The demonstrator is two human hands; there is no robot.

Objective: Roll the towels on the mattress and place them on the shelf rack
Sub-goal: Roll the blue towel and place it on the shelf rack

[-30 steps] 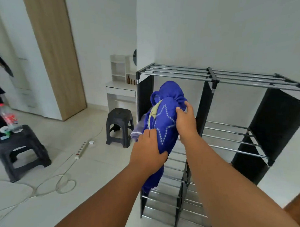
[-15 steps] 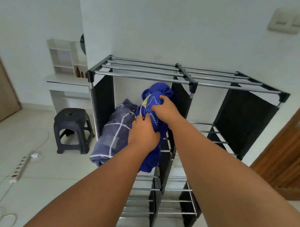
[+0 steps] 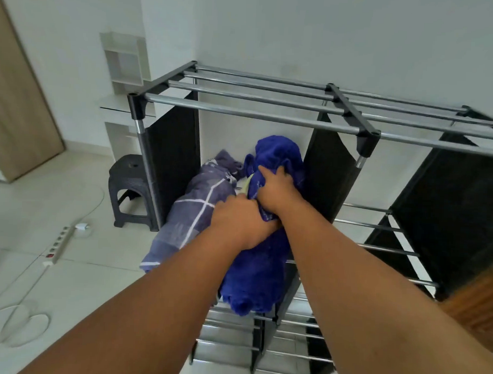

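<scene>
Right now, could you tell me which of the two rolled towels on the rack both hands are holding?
The bright blue towel, on the right of the compartment. The left hand and right hand both grip it; the grey-purple checked towel lies beside it, ungripped.

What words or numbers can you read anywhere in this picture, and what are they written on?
There are no words or numbers to read.
The blue towel, held by the left hand and right hand, shows only a pale pattern, no letters.
The grey towel has only white lines.
The power strip on the floor is too small to show any markings.
</scene>
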